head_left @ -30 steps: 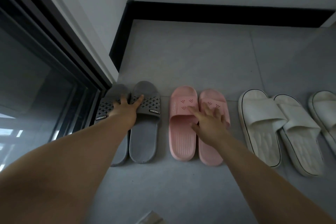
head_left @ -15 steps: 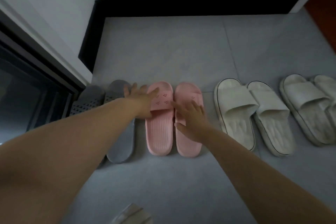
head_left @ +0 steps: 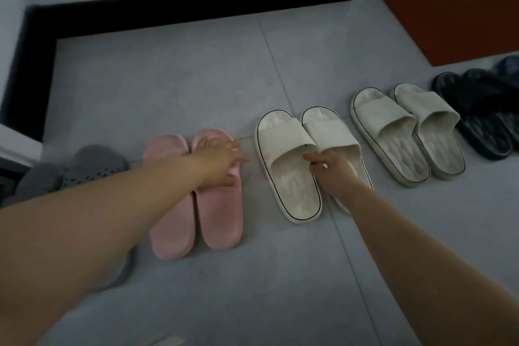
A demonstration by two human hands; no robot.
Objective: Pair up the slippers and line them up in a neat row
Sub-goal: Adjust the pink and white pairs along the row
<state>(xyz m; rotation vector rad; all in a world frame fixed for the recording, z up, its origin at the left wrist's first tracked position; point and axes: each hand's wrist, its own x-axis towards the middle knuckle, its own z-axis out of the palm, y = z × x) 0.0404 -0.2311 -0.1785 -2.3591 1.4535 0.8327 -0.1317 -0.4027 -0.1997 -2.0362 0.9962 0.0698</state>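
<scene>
Slippers stand in a row on the grey floor, toes toward the wall. From the left: a grey pair (head_left: 92,163) partly hidden by my left arm, a pink pair (head_left: 196,216), a white pair (head_left: 292,177), a second white pair (head_left: 407,132) and a dark pair (head_left: 483,121). My left hand (head_left: 219,163) lies over the strap of the right pink slipper, fingers stretched toward the right. My right hand (head_left: 331,168) is at the straps of the first white pair, where the two slippers meet, fingers curled at the strap edge.
A black skirting board (head_left: 168,14) runs along the back wall and down the left side. A reddish-brown panel (head_left: 449,3) stands at the back right. Open floor lies in front of the row and behind it.
The view swung right. My left hand went from the grey pair onto the pink pair. My right hand left the pink slipper and reached the first white pair.
</scene>
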